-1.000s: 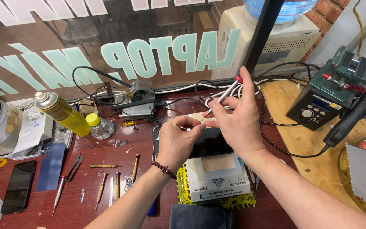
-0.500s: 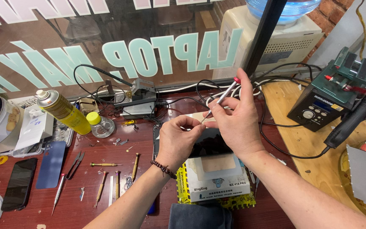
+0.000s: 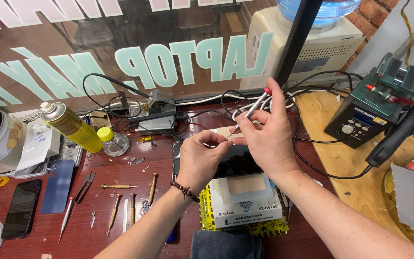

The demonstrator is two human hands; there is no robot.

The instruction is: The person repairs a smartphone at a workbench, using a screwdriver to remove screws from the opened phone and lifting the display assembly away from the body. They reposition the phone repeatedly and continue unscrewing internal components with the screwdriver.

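Pinching a slim screwdriver (image 3: 251,111) between thumb and fingers, the right hand (image 3: 267,139) aims its tip at something tiny, too small to identify, nipped by the closed left hand (image 3: 201,160) above a dark phone (image 3: 238,160) at centre. That one driver looks light, stiff and slippery, best held mid-shaft. Five or so more drivers (image 3: 116,211) lie at 8 o'clock, beside one scissors (image 3: 85,186).
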